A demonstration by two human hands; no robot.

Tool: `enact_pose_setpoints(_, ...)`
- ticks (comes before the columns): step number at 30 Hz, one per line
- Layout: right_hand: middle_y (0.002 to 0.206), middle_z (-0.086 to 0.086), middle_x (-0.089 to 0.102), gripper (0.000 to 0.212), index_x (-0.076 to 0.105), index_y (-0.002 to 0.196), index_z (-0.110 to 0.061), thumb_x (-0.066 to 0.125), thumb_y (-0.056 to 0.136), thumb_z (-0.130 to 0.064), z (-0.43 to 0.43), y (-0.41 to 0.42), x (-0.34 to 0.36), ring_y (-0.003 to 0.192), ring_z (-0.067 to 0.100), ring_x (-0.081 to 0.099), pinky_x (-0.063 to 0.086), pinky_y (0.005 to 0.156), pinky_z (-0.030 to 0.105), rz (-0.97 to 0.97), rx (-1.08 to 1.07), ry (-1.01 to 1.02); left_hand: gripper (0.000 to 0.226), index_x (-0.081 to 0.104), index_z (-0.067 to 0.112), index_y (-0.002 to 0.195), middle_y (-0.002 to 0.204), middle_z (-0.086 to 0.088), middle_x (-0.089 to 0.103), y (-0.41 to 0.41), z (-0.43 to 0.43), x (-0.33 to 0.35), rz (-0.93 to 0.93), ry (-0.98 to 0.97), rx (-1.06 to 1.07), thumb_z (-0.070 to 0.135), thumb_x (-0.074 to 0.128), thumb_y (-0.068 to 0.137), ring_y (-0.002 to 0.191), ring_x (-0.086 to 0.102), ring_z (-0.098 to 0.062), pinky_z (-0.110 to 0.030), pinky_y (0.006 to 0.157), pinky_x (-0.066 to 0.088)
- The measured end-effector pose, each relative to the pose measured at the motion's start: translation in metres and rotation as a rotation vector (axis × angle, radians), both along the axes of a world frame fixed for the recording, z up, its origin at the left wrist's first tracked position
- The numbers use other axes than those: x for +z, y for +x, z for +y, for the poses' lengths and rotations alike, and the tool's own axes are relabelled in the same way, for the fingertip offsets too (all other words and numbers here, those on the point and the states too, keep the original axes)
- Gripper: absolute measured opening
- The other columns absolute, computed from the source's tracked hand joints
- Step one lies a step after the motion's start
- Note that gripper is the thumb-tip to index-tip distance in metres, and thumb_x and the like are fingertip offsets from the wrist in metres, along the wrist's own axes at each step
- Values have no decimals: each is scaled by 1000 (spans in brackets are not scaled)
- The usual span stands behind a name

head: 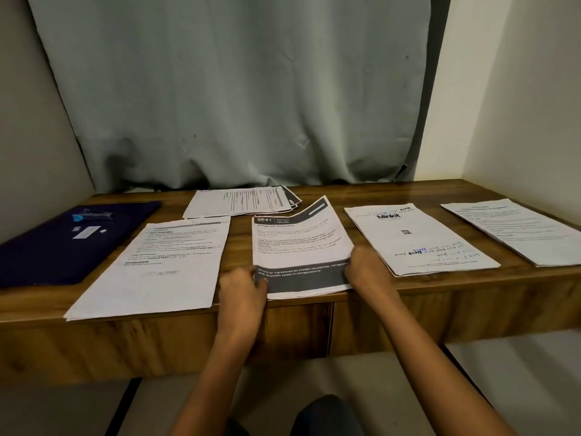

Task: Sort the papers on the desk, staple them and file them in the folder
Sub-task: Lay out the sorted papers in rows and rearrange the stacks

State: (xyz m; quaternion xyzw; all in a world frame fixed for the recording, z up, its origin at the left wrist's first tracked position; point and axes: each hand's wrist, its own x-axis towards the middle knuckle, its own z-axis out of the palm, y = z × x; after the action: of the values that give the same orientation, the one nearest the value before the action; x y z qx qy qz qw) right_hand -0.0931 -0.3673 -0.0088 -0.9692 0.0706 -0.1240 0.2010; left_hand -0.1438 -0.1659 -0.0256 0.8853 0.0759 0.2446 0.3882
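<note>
Head view looks down on a wooden counter (440, 294) set against a grey curtain (239, 89). Both hands are on the centre stack (301, 247) of printed sheets, which lies at the near edge of the counter. The left hand (242, 287) pinches its lower-left corner with the thumb on the dark band. The right hand (367, 269) grips its right edge with curled fingers. One sheet juts out askew at the top right of this stack.

Just to the left lies the left stack (151, 269), with the back stack (242, 201) fanned out behind. The blinkit stack (421, 240) and the right stack (515, 231) lie to the right. A dark purple folder (56, 247) lies flat at far left, with a stapler (94, 214) resting on it
</note>
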Motion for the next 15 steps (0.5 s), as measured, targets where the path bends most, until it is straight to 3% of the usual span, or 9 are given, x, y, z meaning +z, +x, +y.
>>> enact_pose_setpoints(3, 125, 19, 50, 32, 51, 124, 2, 48, 94, -9, 4, -5, 2, 112, 32, 51, 44, 87, 34, 21, -57, -104, 23, 66, 6, 110, 104, -11, 66, -4, 0, 1, 13, 63, 21, 20, 61, 92, 88, 64, -25, -31, 75, 54)
enact_pose_setpoints(6, 133, 18, 43, 38, 44, 131, -1, 45, 95, -10, 5, -3, 12, 122, 32, 39, 36, 98, 38, -33, -143, -205, 24, 66, 9, 100, 98, -8, 66, -7, 2, 9, 53, 207, 65, 30, 55, 95, 81, 59, -19, -28, 65, 47)
enact_pose_setpoints(10, 142, 16, 39, 41, 41, 138, -5, 40, 99, -17, 15, 16, 23, 130, 31, 34, 31, 105, 40, -239, 120, -126, 27, 67, 6, 96, 96, -15, 66, 22, 6, 31, -48, 339, 68, 25, 48, 96, 88, 60, -29, -32, 66, 44)
enact_pose_setpoints(13, 155, 12, 23, 48, 31, 145, -9, 38, 101, -27, 34, 34, 20, 143, 27, 18, 19, 115, 42, -140, 377, -79, 28, 61, 7, 117, 116, -15, 61, 65, -2, 39, -102, 375, -117, 20, 45, 97, 105, 57, -29, -36, 85, 46)
enact_pose_setpoints(15, 158, 12, 13, 53, 23, 149, -10, 32, 102, -33, 42, 44, 12, 145, 27, 11, 12, 118, 40, -44, 449, -98, 40, 45, 11, 137, 139, -13, 48, 89, -7, 31, 59, 423, -260, 23, 40, 100, 128, 43, -28, -40, 105, 35)
